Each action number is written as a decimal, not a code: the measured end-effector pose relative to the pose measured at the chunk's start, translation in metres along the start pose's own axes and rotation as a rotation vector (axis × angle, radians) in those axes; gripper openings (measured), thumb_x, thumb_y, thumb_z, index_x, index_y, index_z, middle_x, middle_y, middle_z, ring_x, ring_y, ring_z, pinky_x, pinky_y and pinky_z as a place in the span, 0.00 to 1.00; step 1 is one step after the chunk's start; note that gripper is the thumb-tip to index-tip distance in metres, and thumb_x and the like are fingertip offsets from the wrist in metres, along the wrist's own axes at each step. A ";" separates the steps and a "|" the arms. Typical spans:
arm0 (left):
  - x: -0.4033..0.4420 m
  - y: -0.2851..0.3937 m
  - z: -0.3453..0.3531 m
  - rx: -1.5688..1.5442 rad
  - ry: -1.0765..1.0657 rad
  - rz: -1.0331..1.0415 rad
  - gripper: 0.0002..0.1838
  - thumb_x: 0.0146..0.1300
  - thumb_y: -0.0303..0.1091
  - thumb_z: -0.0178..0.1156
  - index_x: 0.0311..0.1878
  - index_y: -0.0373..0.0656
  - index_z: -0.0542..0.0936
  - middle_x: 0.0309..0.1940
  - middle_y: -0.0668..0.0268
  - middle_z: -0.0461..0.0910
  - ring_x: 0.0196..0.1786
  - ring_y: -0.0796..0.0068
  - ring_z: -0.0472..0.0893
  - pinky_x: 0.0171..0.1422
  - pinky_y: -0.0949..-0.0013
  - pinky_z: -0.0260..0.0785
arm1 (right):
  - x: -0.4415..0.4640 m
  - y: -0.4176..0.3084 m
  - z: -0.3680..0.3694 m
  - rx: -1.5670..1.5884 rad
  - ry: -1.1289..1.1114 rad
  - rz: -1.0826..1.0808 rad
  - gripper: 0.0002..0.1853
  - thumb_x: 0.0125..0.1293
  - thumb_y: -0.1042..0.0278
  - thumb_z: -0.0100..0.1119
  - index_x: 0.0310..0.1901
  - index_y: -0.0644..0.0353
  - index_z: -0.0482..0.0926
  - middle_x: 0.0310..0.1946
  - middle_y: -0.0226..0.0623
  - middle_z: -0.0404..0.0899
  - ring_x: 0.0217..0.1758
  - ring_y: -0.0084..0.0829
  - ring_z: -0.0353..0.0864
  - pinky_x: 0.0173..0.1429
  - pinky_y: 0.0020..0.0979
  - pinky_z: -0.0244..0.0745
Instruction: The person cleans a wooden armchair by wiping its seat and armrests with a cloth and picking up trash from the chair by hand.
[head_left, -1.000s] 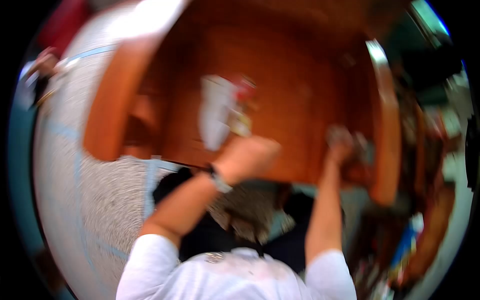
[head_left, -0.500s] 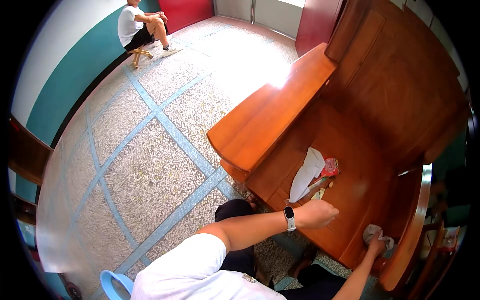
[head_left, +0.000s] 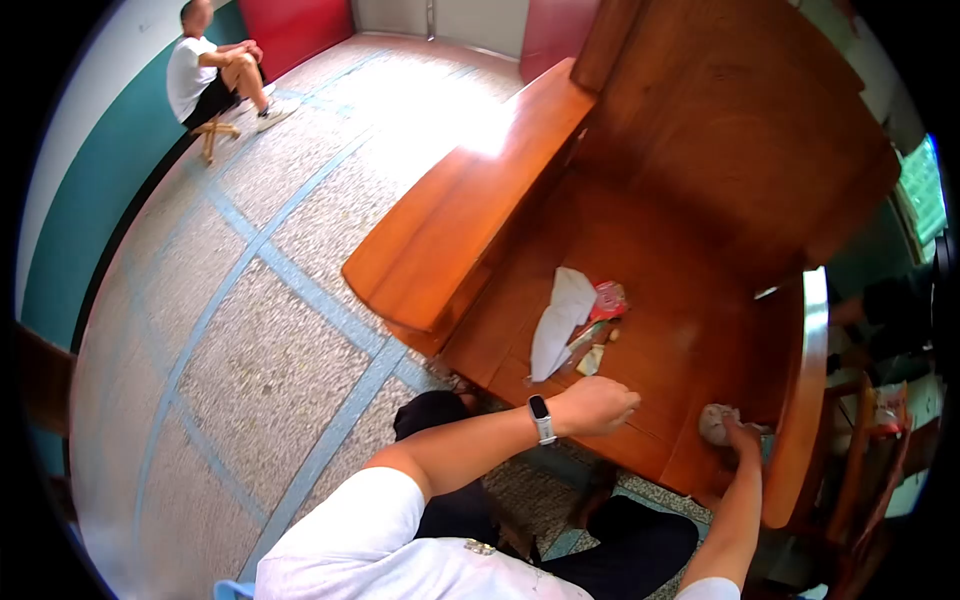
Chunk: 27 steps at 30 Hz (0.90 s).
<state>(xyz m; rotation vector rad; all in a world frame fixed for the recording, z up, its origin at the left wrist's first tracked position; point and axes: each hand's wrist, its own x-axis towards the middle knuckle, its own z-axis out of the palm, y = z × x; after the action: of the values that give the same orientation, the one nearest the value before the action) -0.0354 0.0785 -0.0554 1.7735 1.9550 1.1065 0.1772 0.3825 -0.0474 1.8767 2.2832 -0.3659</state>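
My left hand [head_left: 597, 405], with a watch [head_left: 541, 418] on its wrist, is curled into a fist over the front of a wooden chair's seat [head_left: 660, 350]; whatever may be inside is hidden. Down by the right armrest, my right hand [head_left: 742, 440] grips a crumpled pale cloth [head_left: 716, 422] against the seat. Beyond my left fist lie a folded white paper [head_left: 562, 322], a red packet [head_left: 609, 299] and a small pale scrap [head_left: 591, 360], close together on the seat.
A wide left armrest [head_left: 470, 205] and a tall backrest [head_left: 740, 130] enclose the seat, with the right armrest [head_left: 802, 420] beside my right arm. A person [head_left: 205, 75] sits on a low stool [head_left: 213, 135] by the wall. Wooden furniture [head_left: 850, 470] stands at the right.
The view has turned, so the chair and the person appear farther left. My right hand and the cloth stay near the right armrest; my left fist stays over the seat's front.
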 end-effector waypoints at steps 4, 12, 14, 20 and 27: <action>0.001 0.001 -0.005 0.007 -0.006 0.008 0.08 0.59 0.33 0.52 0.33 0.38 0.75 0.25 0.57 0.77 0.32 0.57 0.77 0.37 0.57 0.68 | 0.023 0.022 0.008 -0.025 -0.123 -0.153 0.44 0.50 0.36 0.54 0.57 0.70 0.67 0.57 0.61 0.65 0.64 0.48 0.63 0.66 0.35 0.57; -0.003 -0.011 0.005 0.186 0.089 0.171 0.06 0.55 0.32 0.52 0.24 0.44 0.69 0.20 0.62 0.71 0.26 0.59 0.75 0.31 0.61 0.70 | -0.012 -0.001 0.017 -0.269 0.059 -0.176 0.47 0.46 0.36 0.60 0.54 0.76 0.65 0.54 0.60 0.69 0.60 0.49 0.67 0.61 0.37 0.64; 0.004 -0.017 0.013 0.135 0.022 0.062 0.05 0.56 0.32 0.54 0.29 0.42 0.74 0.24 0.59 0.76 0.29 0.58 0.78 0.32 0.61 0.71 | 0.000 -0.002 0.020 -0.503 -0.148 -0.387 0.39 0.50 0.33 0.51 0.48 0.66 0.74 0.50 0.57 0.73 0.54 0.48 0.73 0.55 0.38 0.69; 0.017 0.000 0.009 0.033 0.033 0.054 0.06 0.58 0.31 0.56 0.34 0.37 0.76 0.26 0.54 0.78 0.30 0.56 0.79 0.33 0.61 0.71 | -0.063 0.003 0.003 -0.344 -0.304 -0.400 0.34 0.49 0.39 0.55 0.37 0.70 0.80 0.39 0.56 0.78 0.45 0.49 0.78 0.48 0.39 0.72; 0.023 0.009 0.027 0.010 -0.050 0.052 0.06 0.58 0.31 0.54 0.33 0.39 0.76 0.25 0.56 0.78 0.31 0.56 0.78 0.36 0.58 0.70 | -0.131 0.064 0.060 0.930 -0.229 -0.491 0.24 0.52 0.64 0.55 0.50 0.67 0.72 0.49 0.39 0.73 0.51 0.35 0.72 0.55 0.32 0.66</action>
<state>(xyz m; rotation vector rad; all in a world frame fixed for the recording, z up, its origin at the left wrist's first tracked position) -0.0158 0.1089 -0.0603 1.8491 1.8987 1.0603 0.2638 0.2538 -0.0739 1.3385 2.5829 -1.8536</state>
